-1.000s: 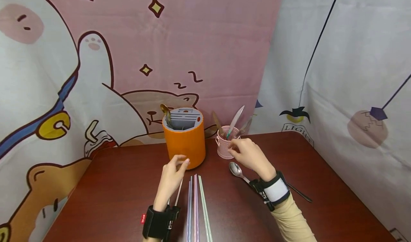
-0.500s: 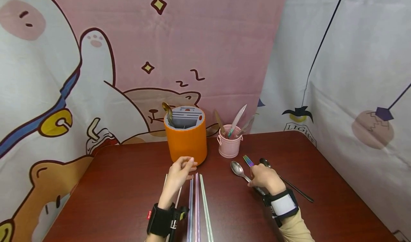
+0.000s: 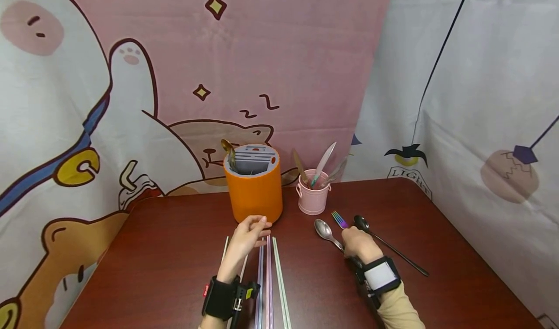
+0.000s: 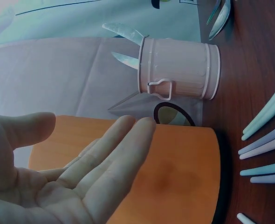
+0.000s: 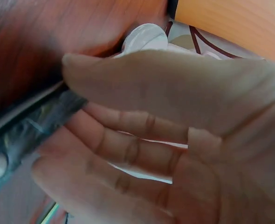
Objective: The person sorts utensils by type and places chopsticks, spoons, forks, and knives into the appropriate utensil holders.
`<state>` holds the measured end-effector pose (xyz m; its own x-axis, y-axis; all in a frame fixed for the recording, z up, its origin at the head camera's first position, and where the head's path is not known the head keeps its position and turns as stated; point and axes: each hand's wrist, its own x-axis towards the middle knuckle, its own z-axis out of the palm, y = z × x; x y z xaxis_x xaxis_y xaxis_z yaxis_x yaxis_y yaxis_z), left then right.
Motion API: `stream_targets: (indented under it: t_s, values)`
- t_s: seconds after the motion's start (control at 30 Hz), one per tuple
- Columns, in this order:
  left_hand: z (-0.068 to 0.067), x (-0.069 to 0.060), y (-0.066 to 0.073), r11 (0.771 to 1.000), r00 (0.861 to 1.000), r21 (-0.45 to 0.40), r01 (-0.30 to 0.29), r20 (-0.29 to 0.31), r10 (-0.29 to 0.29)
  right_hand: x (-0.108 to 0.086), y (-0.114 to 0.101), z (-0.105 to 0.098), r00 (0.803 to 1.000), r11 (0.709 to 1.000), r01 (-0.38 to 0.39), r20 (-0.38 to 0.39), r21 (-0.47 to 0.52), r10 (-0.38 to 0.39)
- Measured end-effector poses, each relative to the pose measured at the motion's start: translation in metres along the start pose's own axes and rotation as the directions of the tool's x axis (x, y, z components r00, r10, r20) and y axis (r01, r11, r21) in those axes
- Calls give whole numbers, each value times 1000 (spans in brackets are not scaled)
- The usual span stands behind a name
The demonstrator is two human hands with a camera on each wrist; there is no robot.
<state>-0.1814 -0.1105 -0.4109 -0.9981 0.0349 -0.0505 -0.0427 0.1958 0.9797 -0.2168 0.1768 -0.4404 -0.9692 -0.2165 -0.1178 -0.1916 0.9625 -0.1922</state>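
My right hand is low over the table, its thumb and fingers pinching the handle of a silver spoon. The spoon's patterned handle shows between them in the right wrist view. Just beyond that hand, the tines of a rainbow-coloured fork stick out; its handle is hidden. A long black spoon lies to its right. My left hand hovers in front of the orange cylindrical holder, fingers relaxed and holding nothing. Pairs of pastel chopsticks lie beside and under it.
A pink bucket with several knives stands at the table's back. Inside the orange holder leans a gold spoon. A printed cloth hangs behind the dark red table.
My right hand has come down from beside the pink bucket to the silver spoon and pinches its handle. The left hand has shifted slightly right.
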Motion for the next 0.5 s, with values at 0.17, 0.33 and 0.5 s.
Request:
stream_targets:
  t_s: [0.17, 0.33, 0.5]
  values:
    - [4, -1, 0, 1000, 1000, -11, 9, 23, -8, 4, 2, 3, 999, 998, 48, 18, 46, -48]
    - [8, -3, 2, 1000, 999, -25, -8, 47, 9, 3, -2, -6, 990, 983, 138, -57, 125, -132]
    - [12, -4, 2, 999, 997, -23, -26, 72, 28, -1, -16, -18, 964, 959, 204, -211, 199, -161]
